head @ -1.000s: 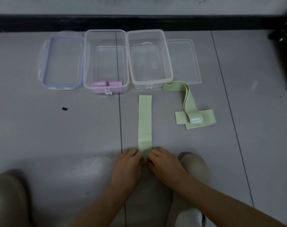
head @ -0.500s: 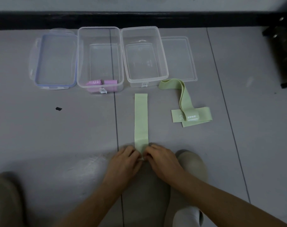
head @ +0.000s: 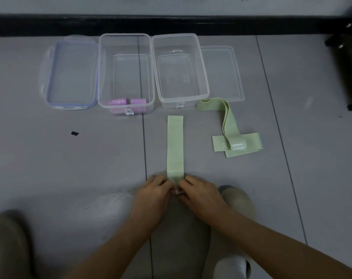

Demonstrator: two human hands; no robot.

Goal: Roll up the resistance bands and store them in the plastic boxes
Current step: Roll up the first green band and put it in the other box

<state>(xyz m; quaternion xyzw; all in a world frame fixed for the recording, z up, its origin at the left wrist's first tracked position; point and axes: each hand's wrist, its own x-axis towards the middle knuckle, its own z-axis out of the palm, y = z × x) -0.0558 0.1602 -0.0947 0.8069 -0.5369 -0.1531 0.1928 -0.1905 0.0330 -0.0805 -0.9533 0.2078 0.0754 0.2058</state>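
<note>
Starting the roll on the flat green band [head: 175,146]: the left hand [head: 151,196] and right hand [head: 201,195] are both pinching its near end, fingers curled on it, with the strip running straight away from them along the floor. The next move is probably calling for tight, even turns pushed forward, then carrying the roll to the empty box [head: 177,73] ahead of the right hand. Loose green bands [head: 239,142] are waiting forward-right, and pink rolls [head: 118,101] are sitting in the other box [head: 128,73] ahead-left.

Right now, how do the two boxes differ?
The left box holds two pink rolls; the right box holds none. A blue-rimmed lid lies beside the left box, a plain lid beside the right box. Both are clear, open and rectangular.
</note>
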